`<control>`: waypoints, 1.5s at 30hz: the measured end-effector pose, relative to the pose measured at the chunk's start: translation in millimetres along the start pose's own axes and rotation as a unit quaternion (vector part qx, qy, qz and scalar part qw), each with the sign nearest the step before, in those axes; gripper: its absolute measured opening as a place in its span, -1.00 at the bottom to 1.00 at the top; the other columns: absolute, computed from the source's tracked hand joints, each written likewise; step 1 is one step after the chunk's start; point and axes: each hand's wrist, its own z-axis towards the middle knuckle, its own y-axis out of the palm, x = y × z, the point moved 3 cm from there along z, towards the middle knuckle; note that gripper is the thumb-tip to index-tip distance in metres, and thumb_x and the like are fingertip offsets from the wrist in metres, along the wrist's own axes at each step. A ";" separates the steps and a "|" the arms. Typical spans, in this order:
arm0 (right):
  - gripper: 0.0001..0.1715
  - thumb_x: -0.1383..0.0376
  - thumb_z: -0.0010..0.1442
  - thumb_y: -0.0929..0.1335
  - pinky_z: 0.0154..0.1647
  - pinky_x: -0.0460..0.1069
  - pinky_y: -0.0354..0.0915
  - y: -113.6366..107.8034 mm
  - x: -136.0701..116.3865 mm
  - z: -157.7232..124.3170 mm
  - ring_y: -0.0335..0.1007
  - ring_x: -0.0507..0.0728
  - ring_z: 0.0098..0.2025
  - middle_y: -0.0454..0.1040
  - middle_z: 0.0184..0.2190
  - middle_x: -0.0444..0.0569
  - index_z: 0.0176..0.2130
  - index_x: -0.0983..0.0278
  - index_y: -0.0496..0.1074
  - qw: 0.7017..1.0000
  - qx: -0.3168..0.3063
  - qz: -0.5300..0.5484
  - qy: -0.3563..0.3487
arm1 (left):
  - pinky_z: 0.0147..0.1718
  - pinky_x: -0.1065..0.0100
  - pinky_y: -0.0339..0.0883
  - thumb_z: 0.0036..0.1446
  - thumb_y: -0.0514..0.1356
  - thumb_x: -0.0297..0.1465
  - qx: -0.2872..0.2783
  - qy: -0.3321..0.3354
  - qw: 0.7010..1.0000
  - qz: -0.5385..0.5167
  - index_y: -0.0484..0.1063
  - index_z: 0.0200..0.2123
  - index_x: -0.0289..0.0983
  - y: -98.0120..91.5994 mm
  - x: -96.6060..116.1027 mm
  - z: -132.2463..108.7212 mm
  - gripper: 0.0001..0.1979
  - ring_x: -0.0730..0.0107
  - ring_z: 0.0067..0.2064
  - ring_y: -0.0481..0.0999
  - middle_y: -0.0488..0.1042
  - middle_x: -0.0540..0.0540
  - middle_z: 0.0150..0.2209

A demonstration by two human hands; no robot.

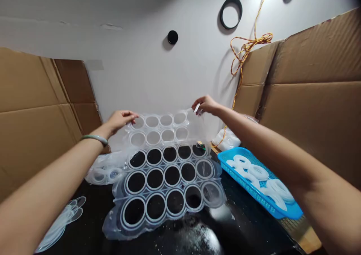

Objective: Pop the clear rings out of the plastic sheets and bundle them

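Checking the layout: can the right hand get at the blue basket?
Probably yes: the right hand is up by the clear plastic sheet, and the basket sits just below that forearm, nothing visibly between.

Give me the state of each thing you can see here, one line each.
Left hand: open, raised over the sheet's far edge
Right hand: pinching a small white strip
Clear plastic sheet: far rows lifted, near rows flat; most near cells open, two closed by clear film
Blue plastic basket: holding white rings
Clear discs: fanned, overlapping on the black table

Workshop: cardboard panels (310,112) around black bench (248,225), blue parts tray (239,172).
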 end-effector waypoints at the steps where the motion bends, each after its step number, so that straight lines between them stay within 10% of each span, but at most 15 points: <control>1: -0.79 0.63 -0.04 0.37 -0.56 -0.11 0.37 12.8 18.5 2.1 0.40 0.00 -0.61 0.49 -0.60 -0.02 -0.33 0.50 0.53 0.999 -0.003 -0.027 0.017 | -0.44 0.44 0.22 -0.19 0.36 -0.11 -0.011 -0.019 1.000 0.011 0.52 -0.37 -0.34 12.5 -20.1 0.8 -0.59 0.44 -0.48 0.42 0.49 -0.04 -0.55; 9: -0.74 0.58 -0.07 0.38 -0.30 -0.10 0.32 121.0 165.8 4.4 0.51 0.14 -0.30 0.59 -0.40 0.07 -0.35 0.36 0.60 0.962 -0.010 -0.248 0.114 | -0.53 0.41 0.21 -0.24 0.30 -0.15 -0.060 -0.123 0.986 0.095 0.48 -0.62 -0.31 107.6 -178.3 -3.1 -0.69 0.36 -0.54 0.42 0.47 -0.05 -0.65; 16: -0.66 0.50 0.08 0.29 -0.17 -0.05 0.27 160.7 225.4 -5.4 0.48 0.20 -0.12 0.57 -0.21 0.10 -0.23 0.27 0.58 0.940 0.016 -0.317 0.127 | -0.37 0.40 0.30 -0.10 0.24 -0.30 -0.039 -0.157 0.964 0.209 0.56 -0.50 -0.24 124.6 -240.8 8.4 -0.85 0.24 -0.33 0.53 0.58 -0.05 -0.47; 27: -0.70 0.30 0.26 0.23 -0.12 -0.02 0.25 166.8 206.7 -31.4 0.44 0.20 -0.08 0.53 -0.14 0.08 -0.08 0.24 0.47 0.936 0.080 -0.324 0.108 | 0.15 0.07 0.12 0.17 0.07 -0.34 -0.039 -0.048 0.933 0.353 0.38 0.09 -0.36 140.5 -209.9 -15.5 -0.57 -0.01 0.17 0.31 0.39 -0.32 0.11; 33: -0.56 0.13 0.25 0.31 0.01 0.00 0.22 197.8 193.4 -76.7 0.37 0.19 0.02 0.47 -0.01 0.12 0.05 0.29 0.38 0.952 -0.074 -0.298 -0.005 | 0.26 -0.04 -0.12 0.22 0.00 -0.01 -0.193 0.037 0.908 0.369 0.14 0.28 -0.08 184.1 -187.5 -70.0 -0.39 0.00 0.36 -0.04 0.01 -0.10 0.36; 45: -0.52 0.18 0.32 0.22 0.11 0.14 0.14 158.6 185.4 -121.1 0.26 0.30 0.12 0.37 0.07 0.31 0.10 0.43 0.30 0.926 -0.037 -0.371 0.057 | 0.25 -0.14 -0.20 0.29 -0.09 -0.11 -0.169 0.019 0.888 0.428 0.07 0.31 -0.31 121.5 -184.8 -118.3 -0.38 -0.04 0.38 -0.16 -0.11 -0.29 0.36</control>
